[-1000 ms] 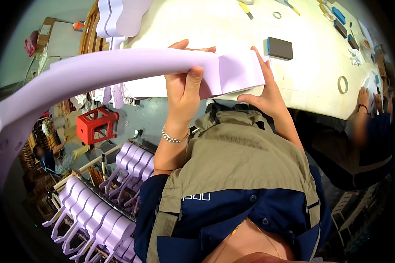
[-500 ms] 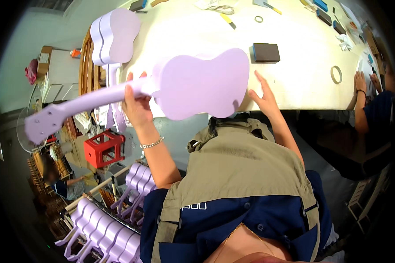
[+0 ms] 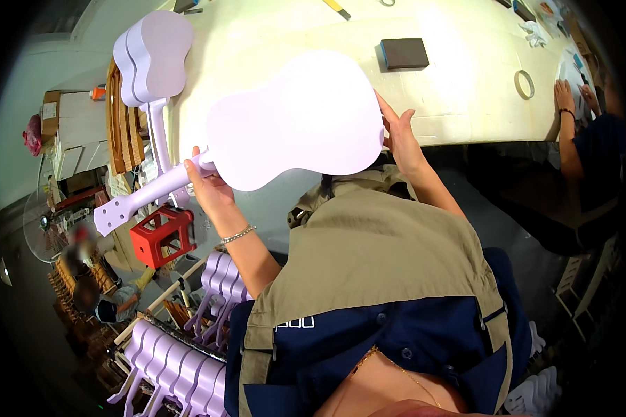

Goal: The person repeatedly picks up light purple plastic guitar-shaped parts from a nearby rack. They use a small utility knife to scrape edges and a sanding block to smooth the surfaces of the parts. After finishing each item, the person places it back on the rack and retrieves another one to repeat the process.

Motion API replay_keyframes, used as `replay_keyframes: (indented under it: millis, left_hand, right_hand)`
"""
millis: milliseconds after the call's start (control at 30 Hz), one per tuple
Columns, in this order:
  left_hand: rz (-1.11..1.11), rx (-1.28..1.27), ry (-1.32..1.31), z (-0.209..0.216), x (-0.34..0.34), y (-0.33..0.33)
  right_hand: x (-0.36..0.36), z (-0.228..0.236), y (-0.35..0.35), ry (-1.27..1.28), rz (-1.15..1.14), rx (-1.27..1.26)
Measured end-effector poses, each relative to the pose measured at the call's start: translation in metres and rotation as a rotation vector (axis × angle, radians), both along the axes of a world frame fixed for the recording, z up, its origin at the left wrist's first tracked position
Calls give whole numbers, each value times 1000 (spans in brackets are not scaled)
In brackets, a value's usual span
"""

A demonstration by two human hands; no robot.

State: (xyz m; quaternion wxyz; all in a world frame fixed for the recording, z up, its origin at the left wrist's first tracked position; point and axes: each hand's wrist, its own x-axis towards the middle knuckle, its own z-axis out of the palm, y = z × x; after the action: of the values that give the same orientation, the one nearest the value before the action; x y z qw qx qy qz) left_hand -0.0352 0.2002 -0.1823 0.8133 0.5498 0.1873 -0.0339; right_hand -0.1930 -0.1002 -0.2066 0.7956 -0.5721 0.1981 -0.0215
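A glossy lilac ukulele (image 3: 295,125) without strings is held up in front of me, its flat back facing up and bright with glare. Its neck points to the lower left, and small holes show in the headstock. My left hand (image 3: 212,191) is closed round the neck close to the body, thumb on the near side. At the rounded tail end, my right hand (image 3: 403,142) rests against the edge; its fingers go partly out of sight behind the body and its thumb sticks up free.
More lilac ukuleles (image 3: 153,59) are stacked at the table's left end, with several on a rack (image 3: 174,368) at lower left. On the pale table (image 3: 459,104) lie a dark sanding block (image 3: 405,53) and a tape roll (image 3: 524,85). A red stool (image 3: 163,236) stands left; a co-worker's hand (image 3: 565,97) is at right.
The ukulele has tilted and turned, its back now catching the light. My right hand has come from just off the tail end to contact with it. The view has shifted slightly.
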Motion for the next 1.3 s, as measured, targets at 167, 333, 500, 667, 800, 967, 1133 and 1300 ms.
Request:
replay_keyframes:
  millis: [167,333,500,667,800,967,1133,1300]
  left_hand:
    - [-3,28,11,15,-8,-7]
    - [-84,40,-97,33,-20,-21]
    - [-112,29,-182,49,-32,-47]
    - [-135,42,-205,62,-43,-63]
    - [-187,4,-229,66,-45,-68]
    - [-280,-241,-401,53,-39,-65]
    - [-366,-284,-516,58,-38,-69]
    - [-261,-134,-409,62,-38,-75]
  right_hand:
    - [3,0,-5,23,0,51]
    - [8,-33,-12,-99,-79,203]
    - [10,-36,-10,-170,-163,323]
    - [6,-46,-14,-181,-190,327]
    - [1,-52,-15,-220,-213,358]
    - [-23,-90,-40,-325,-85,357]
    - [-37,-114,-52,-142,-177,290]
    - [-30,-87,-54,-190,-113,205]
